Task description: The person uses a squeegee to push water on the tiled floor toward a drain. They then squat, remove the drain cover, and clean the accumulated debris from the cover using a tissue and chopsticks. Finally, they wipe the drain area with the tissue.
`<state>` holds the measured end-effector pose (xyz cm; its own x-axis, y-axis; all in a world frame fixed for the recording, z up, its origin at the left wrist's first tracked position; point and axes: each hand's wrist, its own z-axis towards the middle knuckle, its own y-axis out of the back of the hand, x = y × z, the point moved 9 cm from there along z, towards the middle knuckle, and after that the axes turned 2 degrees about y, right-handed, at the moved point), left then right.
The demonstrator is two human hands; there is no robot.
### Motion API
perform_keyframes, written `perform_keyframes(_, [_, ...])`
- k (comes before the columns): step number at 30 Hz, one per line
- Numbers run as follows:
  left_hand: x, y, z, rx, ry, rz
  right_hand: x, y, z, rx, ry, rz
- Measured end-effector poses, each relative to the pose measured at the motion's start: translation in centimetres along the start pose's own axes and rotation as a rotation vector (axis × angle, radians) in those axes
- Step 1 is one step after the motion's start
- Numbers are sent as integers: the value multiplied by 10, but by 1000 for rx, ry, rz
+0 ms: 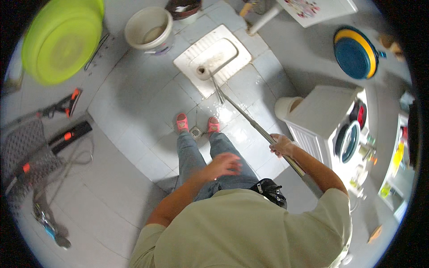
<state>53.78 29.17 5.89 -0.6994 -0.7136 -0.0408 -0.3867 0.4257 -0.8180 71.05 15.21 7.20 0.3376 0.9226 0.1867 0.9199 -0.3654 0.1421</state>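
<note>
The long pole (259, 129) in my right hand (282, 144) looks like dull grey metal, smooth and faintly shiny. The squat toilet pan (214, 56) is glazed white ceramic, its side treads ribbed. The floor tiles (147, 107) are pale and glossy where wet near my feet, matt further off. My slippers (182, 122) look like red plastic or rubber, my jeans (190, 156) faded denim, my shirt (250, 232) soft matt cloth. The green basin (60, 40) is smooth plastic, as is the white bucket (149, 27).

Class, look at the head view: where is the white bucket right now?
The white bucket stands at upper centre-left, between the green basin and the squat toilet pan.
</note>
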Motion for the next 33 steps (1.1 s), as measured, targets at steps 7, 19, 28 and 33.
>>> perform_keyframes(7, [79,-140,5,324,826,358,-149,-47,-21,-108,-256,449])
perform_keyframes(19, [75,-4,49,-82,783,-231,-186,-172,170,-254,-132,984])
perform_keyframes(28, [-187,45,-105,-405,491,-412,202,-196,210,-336,722,-455])
perform_keyframes(33, [-245,41,-166,-526,353,-419,255,-208,167,94,33,1155])
